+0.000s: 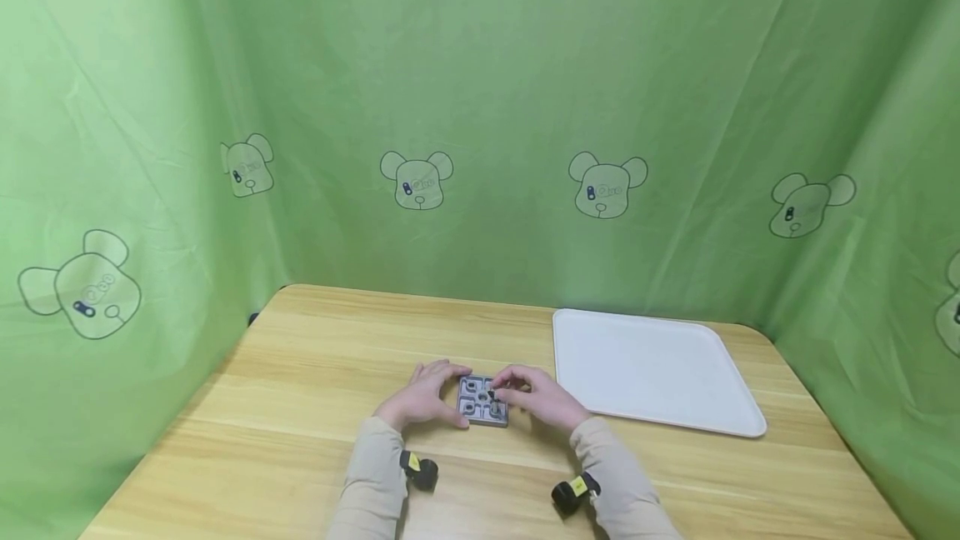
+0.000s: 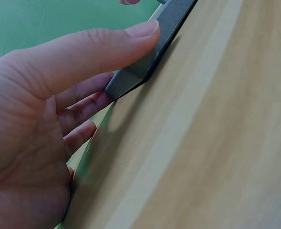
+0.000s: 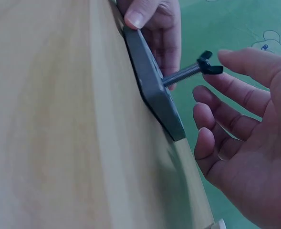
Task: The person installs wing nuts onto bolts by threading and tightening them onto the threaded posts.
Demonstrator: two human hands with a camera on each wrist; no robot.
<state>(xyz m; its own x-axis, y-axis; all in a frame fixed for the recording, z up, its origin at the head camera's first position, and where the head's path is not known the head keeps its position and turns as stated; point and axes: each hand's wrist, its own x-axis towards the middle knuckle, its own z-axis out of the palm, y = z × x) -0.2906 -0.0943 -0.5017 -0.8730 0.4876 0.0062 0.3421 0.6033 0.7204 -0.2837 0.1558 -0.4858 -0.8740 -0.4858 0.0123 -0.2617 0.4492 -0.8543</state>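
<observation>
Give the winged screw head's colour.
The winged head is black, clearest in the right wrist view.

On the wood-grain table (image 1: 300, 440), a white rectangular tray (image 1: 654, 370) is set by the far edge, near the far right corner; a grey square plate (image 1: 482, 407) is placed about midway between the left and right edges.

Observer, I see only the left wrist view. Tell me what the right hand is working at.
Observer: The right hand has its thumb and index finger at a wing-headed bolt standing in the gray plate.
Operator: Tell me which side of the plate that bolt is on.
Observer: The right side, nearer the right hand, as the head view shows.
Operator: Name what lies to the plate's right.
Observer: A white tray, beyond the right hand.
</observation>
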